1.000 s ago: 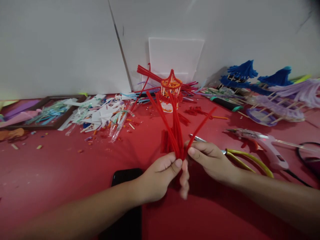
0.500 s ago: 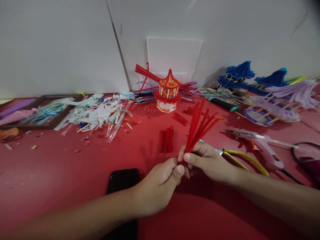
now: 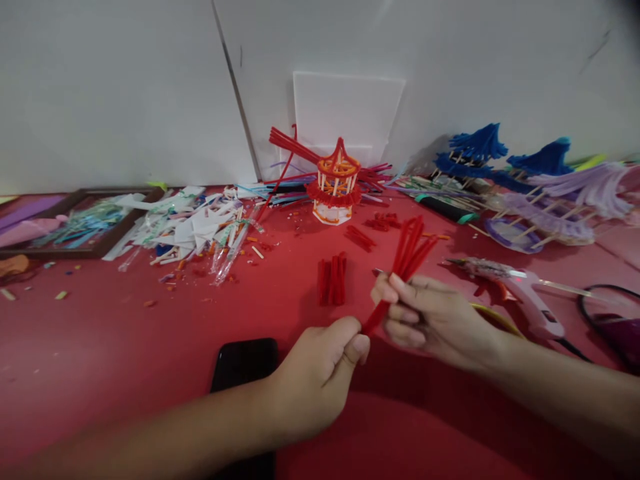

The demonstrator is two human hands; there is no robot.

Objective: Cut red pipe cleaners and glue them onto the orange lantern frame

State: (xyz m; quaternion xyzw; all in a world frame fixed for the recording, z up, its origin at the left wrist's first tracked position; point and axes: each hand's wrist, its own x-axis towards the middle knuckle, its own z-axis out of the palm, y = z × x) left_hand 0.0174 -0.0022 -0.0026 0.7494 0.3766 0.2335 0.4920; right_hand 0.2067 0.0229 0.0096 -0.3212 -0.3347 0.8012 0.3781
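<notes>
A bundle of red pipe cleaners is stretched between my two hands, fanning out at its upper end. My left hand is closed in a fist around the lower end. Higher up, my right hand pinches the same bundle between thumb and fingers. Just beyond my hands, short cut red pipe cleaner pieces lie in a small row. Behind them stands a little red and orange pavilion model with pale stick columns and a white base.
A black phone lies beside my left wrist. On the right are a pink glue gun, yellow-handled pliers partly under my right arm, and blue and lilac models. Paper scraps and a brown frame sit left.
My right hand has slid up and right along the bundle, away from my left hand. The fanned tips have drawn closer together. My left hand has barely moved.
</notes>
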